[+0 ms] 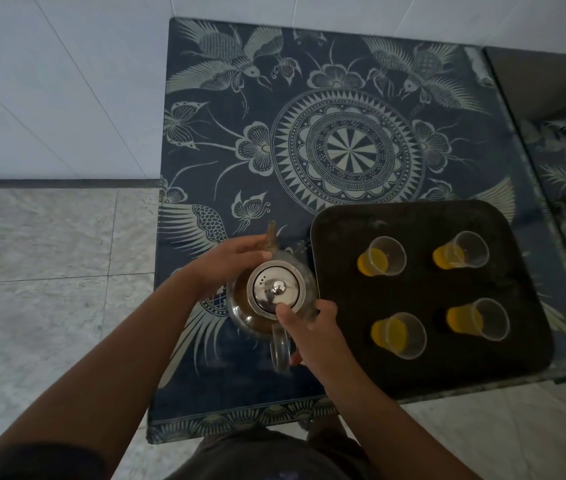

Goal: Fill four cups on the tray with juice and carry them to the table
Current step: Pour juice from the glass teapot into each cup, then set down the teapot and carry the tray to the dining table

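Observation:
A black tray point(423, 292) lies at the near right of a patterned table. On it stand several clear plastic cups, each part full of orange juice: two at the back point(382, 260) point(461, 255) and two at the front point(399, 336) point(479, 319). Left of the tray stands a glass teapot point(257, 317) with a steel lid, upright on the cloth. My left hand point(229, 261) rests against its side near the spout. My right hand point(309, 327) grips the glass handle, thumb on the lid's edge.
The table point(274, 116) is covered in a dark blue cloth with pale bird and flower patterns. A second dark surface point(558, 98) adjoins it at the right. Tiled floor lies to the left and in front.

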`<state>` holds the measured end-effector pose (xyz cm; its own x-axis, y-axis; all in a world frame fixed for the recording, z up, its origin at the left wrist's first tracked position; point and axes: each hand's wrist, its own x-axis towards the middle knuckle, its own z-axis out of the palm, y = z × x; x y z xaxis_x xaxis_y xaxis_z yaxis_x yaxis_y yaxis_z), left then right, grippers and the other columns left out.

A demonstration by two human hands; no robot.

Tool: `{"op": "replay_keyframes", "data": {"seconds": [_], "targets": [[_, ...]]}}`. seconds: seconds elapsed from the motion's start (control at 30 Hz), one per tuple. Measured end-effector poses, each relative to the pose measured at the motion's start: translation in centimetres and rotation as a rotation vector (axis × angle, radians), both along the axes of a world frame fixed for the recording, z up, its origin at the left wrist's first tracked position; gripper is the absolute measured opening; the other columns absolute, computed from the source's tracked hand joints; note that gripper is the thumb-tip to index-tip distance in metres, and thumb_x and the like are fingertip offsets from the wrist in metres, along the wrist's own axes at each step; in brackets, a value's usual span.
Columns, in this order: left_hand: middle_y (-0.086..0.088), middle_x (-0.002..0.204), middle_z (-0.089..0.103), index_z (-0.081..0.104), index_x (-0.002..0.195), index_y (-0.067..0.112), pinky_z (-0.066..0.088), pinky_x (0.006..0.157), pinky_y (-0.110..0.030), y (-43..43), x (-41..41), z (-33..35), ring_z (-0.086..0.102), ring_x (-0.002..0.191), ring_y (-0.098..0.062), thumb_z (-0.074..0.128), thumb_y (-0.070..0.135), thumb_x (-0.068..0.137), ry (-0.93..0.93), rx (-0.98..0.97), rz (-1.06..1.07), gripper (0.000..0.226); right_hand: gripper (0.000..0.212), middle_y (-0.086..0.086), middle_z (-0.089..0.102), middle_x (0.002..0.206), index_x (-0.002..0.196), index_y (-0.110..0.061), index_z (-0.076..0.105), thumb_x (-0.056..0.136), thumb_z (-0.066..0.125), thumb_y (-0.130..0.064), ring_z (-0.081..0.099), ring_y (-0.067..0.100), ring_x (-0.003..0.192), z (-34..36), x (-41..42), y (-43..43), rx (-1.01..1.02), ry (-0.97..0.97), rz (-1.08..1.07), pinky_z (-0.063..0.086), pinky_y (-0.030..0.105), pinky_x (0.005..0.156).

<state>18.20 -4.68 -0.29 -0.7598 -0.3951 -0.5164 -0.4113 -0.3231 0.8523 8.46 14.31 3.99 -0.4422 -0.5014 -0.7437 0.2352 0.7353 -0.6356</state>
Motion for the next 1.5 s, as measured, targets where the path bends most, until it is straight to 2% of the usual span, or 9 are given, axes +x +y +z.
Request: {"op": "replay_keyframes", "data": {"seconds": [0.2, 0.4, 0.57, 0.7, 0.83, 0.93, 1.1, 1.23, 1.5], "targets": [[-0.008, 0.123, 0.077, 0.066, 0.136, 0.015, 0.052, 0.108, -0.048, 0.3, 0.5, -0.2, 0.073, 0.116, -0.025, 0.067, 0.030, 0.089, -0.025, -0.028, 0.029, 0.049, 0.059, -0.007, 0.058, 0.103, 0.126, -0.023, 0.029, 0.089, 0.071, -0.043, 0.066, 0.013, 0.086, 0.0, 0.0, 0.3, 0.006, 0.003, 0.024, 0.053, 0.021, 0.056], [-0.008, 0.123, 0.076, 0.064, 0.137, 0.014, 0.051, 0.109, -0.054, 0.9, 0.7, 0.0, 0.073, 0.114, -0.025, 0.067, 0.023, 0.097, -0.058, -0.067, 0.073, 0.041, 0.066, -0.009, 0.060, 0.106, 0.130, -0.022, 0.032, 0.086, 0.072, -0.049, 0.067, 0.014, 0.093, -0.7, -0.1, 0.5, -0.003, 0.039, 0.059, 0.059, 0.032, 0.076], [-0.007, 0.123, 0.075, 0.064, 0.136, 0.013, 0.053, 0.107, -0.051, 1.2, 0.6, 0.5, 0.072, 0.114, -0.024, 0.071, 0.027, 0.092, -0.068, -0.082, 0.098, 0.046, 0.062, -0.007, 0.057, 0.105, 0.128, -0.020, 0.030, 0.088, 0.070, -0.046, 0.066, 0.015, 0.088, -0.2, -0.2, 0.4, -0.001, 0.009, 0.080, 0.052, 0.021, 0.055], [-0.007, 0.117, 0.079, 0.067, 0.133, 0.010, 0.057, 0.098, -0.039, 1.4, 0.5, 0.9, 0.076, 0.107, -0.021, 0.061, 0.013, 0.102, -0.079, -0.111, 0.084, 0.032, 0.066, -0.006, 0.058, 0.106, 0.128, -0.018, 0.031, 0.086, 0.071, -0.049, 0.066, 0.014, 0.090, -0.2, -0.5, 0.3, 0.011, 0.019, 0.103, 0.051, 0.019, 0.054], [-0.008, 0.116, 0.079, 0.069, 0.131, 0.010, 0.057, 0.096, -0.038, 1.7, 0.6, 1.4, 0.076, 0.106, -0.023, 0.060, 0.013, 0.102, -0.085, -0.136, 0.081, 0.030, 0.064, -0.005, 0.059, 0.103, 0.126, -0.018, 0.032, 0.087, 0.069, -0.052, 0.065, 0.012, 0.079, 0.2, -0.8, 0.3, 0.039, 0.027, 0.141, 0.048, 0.017, 0.047], [-0.006, 0.114, 0.079, 0.070, 0.130, 0.012, 0.057, 0.097, -0.035, 2.0, 0.5, 2.4, 0.077, 0.104, -0.019, 0.065, 0.018, 0.100, -0.149, -0.223, 0.107, 0.031, 0.061, -0.005, 0.060, 0.102, 0.128, -0.017, 0.035, 0.089, 0.066, -0.053, 0.064, 0.012, 0.071, 0.6, -1.2, 0.4, 0.056, 0.026, 0.178, 0.048, 0.018, 0.046], [-0.007, 0.126, 0.073, 0.066, 0.135, 0.009, 0.052, 0.107, -0.048, 2.2, 0.3, 3.8, 0.069, 0.115, -0.023, 0.068, 0.028, 0.098, -0.304, -0.477, 0.131, 0.041, 0.060, -0.007, 0.060, 0.101, 0.133, -0.018, 0.042, 0.090, 0.062, -0.056, 0.063, 0.010, 0.070, 1.6, -2.2, 1.4, 0.044, 0.027, 0.253, 0.046, 0.015, 0.045], [-0.008, 0.122, 0.073, 0.067, 0.132, 0.009, 0.052, 0.106, -0.047, 3.6, 0.0, 5.9, 0.068, 0.112, -0.023, 0.068, 0.027, 0.097, -0.411, -0.615, 0.124, 0.039, 0.064, -0.011, 0.058, 0.101, 0.145, -0.022, 0.035, 0.093, 0.061, -0.050, 0.063, 0.009, 0.069, 2.4, -3.7, 2.7, 0.018, 0.042, 0.349, 0.048, 0.017, 0.050], [-0.008, 0.122, 0.073, 0.068, 0.131, 0.010, 0.045, 0.083, -0.027, 11.4, -3.4, 9.8, 0.062, 0.096, -0.016, 0.066, 0.020, 0.098, -0.561, -0.879, 0.281, 0.034, 0.060, -0.009, 0.055, 0.103, 0.148, -0.023, 0.037, 0.096, 0.060, -0.041, 0.066, 0.010, 0.062, 3.7, -9.7, 6.7, -0.077, 0.106, 0.502, 0.059, 0.030, 0.070]]}}
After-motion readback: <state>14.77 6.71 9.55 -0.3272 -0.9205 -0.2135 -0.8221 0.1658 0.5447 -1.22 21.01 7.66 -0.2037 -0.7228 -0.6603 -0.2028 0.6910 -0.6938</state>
